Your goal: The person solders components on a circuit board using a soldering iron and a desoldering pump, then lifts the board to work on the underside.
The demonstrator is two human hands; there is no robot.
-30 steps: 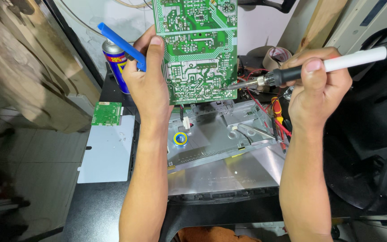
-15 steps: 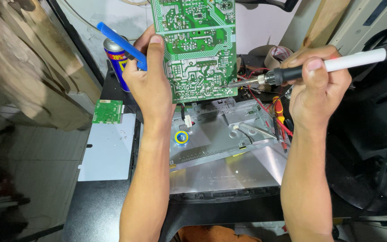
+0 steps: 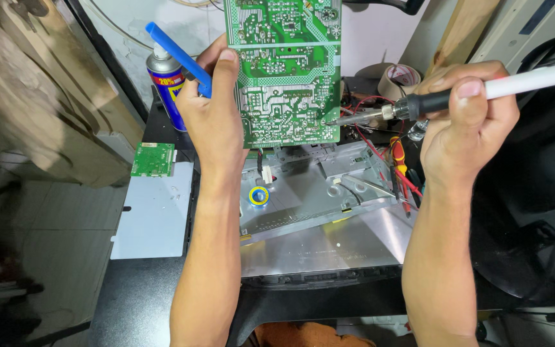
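Left hand (image 3: 216,119) gripped green circuit board (image 3: 284,71), frame centre top; right hand (image 3: 467,122) closed around soldering iron (image 3: 457,96), tip touching board's lower right edge.

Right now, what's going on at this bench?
A person is soldering. The left hand holds a green circuit board upright by its left edge, solder side toward the camera, together with a blue tool whose kind I cannot tell. The right hand grips a soldering iron, its tip at the board's lower right corner. Below lies an opened metal chassis. A spray can stands behind the left hand, and a small green board lies at the left.
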